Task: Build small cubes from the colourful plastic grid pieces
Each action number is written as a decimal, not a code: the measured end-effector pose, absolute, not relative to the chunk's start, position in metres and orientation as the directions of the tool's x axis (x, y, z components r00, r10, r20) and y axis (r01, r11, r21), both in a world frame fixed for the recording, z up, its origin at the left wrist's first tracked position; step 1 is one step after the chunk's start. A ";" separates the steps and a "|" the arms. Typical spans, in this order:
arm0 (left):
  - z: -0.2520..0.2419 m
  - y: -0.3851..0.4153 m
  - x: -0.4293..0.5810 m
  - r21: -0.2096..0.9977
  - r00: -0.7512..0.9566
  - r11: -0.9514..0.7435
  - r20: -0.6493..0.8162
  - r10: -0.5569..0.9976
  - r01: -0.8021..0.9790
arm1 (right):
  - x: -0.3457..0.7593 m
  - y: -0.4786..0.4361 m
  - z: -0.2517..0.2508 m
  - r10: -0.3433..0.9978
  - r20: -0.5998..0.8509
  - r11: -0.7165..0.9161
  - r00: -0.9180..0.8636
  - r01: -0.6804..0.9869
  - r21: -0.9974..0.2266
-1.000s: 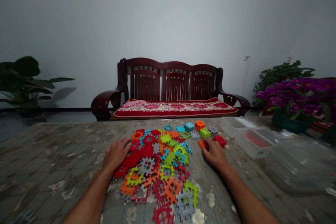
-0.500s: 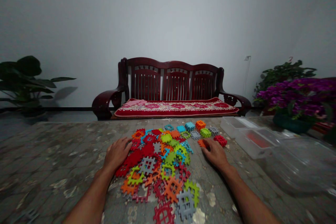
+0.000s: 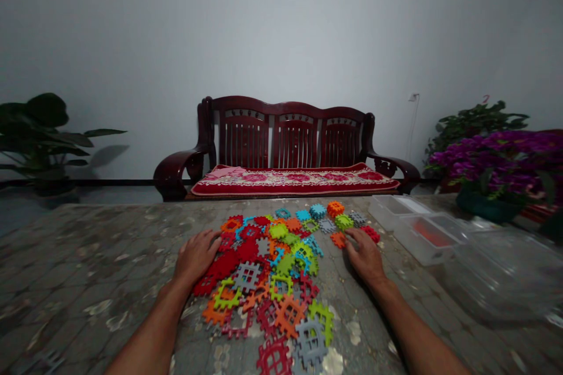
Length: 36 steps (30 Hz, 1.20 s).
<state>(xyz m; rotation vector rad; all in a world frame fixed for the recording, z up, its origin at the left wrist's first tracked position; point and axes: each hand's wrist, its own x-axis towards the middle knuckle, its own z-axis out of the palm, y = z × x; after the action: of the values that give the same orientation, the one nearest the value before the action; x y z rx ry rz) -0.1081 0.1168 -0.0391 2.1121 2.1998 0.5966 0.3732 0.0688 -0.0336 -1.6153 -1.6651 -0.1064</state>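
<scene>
A pile of toothed plastic building tiles in red, orange, green, blue and grey lies mid-table, with a grey window tile (image 3: 247, 276) and an orange window tile (image 3: 290, 316) among them. My left hand (image 3: 197, 255) rests at the pile's left edge, open, fingertips beside the red tiles (image 3: 226, 263). To the right of the pile, my right hand (image 3: 366, 256) lies open on the table. Its fingertips are at the right edge of a small orange tile (image 3: 338, 239), not closed round it. Just beyond those fingers is a red toothed block (image 3: 372, 234).
Several toothed pieces, including an orange block (image 3: 335, 208) and a green block (image 3: 343, 222), stand behind my right hand. Clear plastic boxes (image 3: 428, 240) and a clear lid (image 3: 505, 272) occupy the right side. Purple flowers (image 3: 505, 158) stand beyond; a wooden bench (image 3: 294, 111) faces the table.
My right hand has shifted slightly right, uncovering more of the small orange tile and covering part of the red block. My left hand stays in place.
</scene>
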 end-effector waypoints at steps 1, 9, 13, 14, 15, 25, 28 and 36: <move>-0.038 0.117 -0.108 0.290 -0.073 0.004 0.230 0.971 0.957 | 0.372 0.068 -0.032 0.807 0.575 0.182 0.133 0.871 -0.457; -0.033 0.114 -0.104 0.291 -0.089 0.021 0.222 0.971 0.957 | 0.348 0.071 -0.026 0.878 0.473 0.192 0.078 0.847 -0.496; -0.031 0.113 -0.104 0.294 -0.075 0.007 0.220 0.973 0.956 | 0.315 0.091 -0.007 0.938 0.341 0.228 -0.067 0.859 -0.459; -0.031 0.113 -0.104 0.295 -0.074 0.007 0.215 0.974 0.956 | 0.305 0.098 -0.002 0.948 0.307 0.226 -0.088 0.864 -0.450; -0.030 0.113 -0.103 0.295 -0.076 0.011 0.209 0.975 0.955 | 0.295 0.104 0.004 0.957 0.273 0.216 -0.100 0.874 -0.435; -0.027 0.109 -0.100 0.296 -0.111 0.047 0.206 0.972 0.954 | 0.232 0.138 0.031 0.997 0.056 0.070 -0.059 0.970 -0.233; -0.025 0.109 -0.100 0.296 -0.113 0.049 0.205 0.972 0.954 | 0.226 0.138 0.035 0.997 0.046 0.065 -0.058 0.980 -0.188; -0.025 0.108 -0.100 0.288 -0.114 0.053 0.198 0.974 0.956 | 0.217 0.127 0.042 0.997 0.079 -0.002 0.015 0.986 -0.164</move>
<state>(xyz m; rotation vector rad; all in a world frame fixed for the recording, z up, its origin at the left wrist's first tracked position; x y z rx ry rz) -0.1004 0.1080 -0.0248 2.0573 2.2427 0.5440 0.2173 0.1269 0.0424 -2.1073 -2.0891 0.0894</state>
